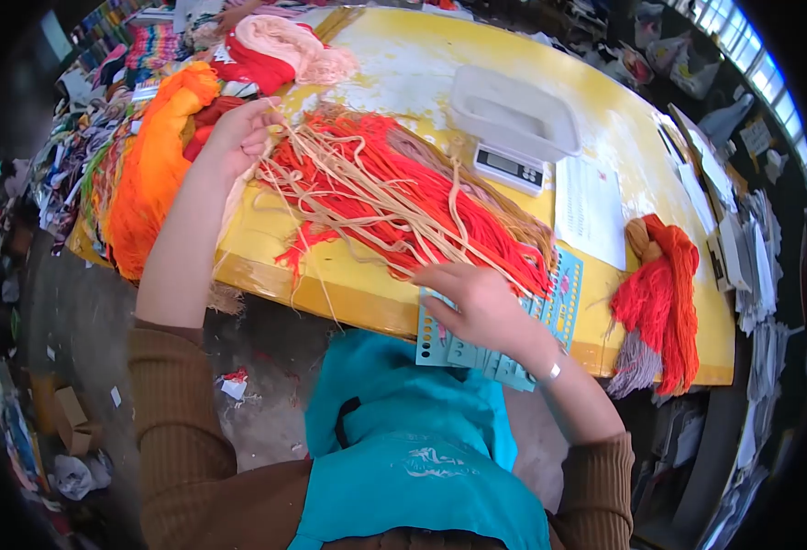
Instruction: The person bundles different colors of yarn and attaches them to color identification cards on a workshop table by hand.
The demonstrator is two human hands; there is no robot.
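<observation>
My left hand (241, 139) is raised at the far left end of a long bundle of yarn. Its fingers are curled together around cream yarn (286, 188), and a thin loose strand hangs over the table edge. Loosely bent, my right hand (484, 307) rests over the bundle's near end, thumb and forefinger apart. Red-orange yarn (504, 240) lies beneath the cream strands, with brown yarn along its far side. Teal cards with punched holes (564, 298) lie partly under the right hand and yarn, overhanging the table edge.
On the yellow table (403, 41) are a digital scale (510, 167), a clear plastic tub (514, 110) and a printed sheet (591, 211). Orange yarn (160, 170) drapes at left; a red and orange hank (665, 302) hangs at right. Another person's hand (238, 13) shows at top left.
</observation>
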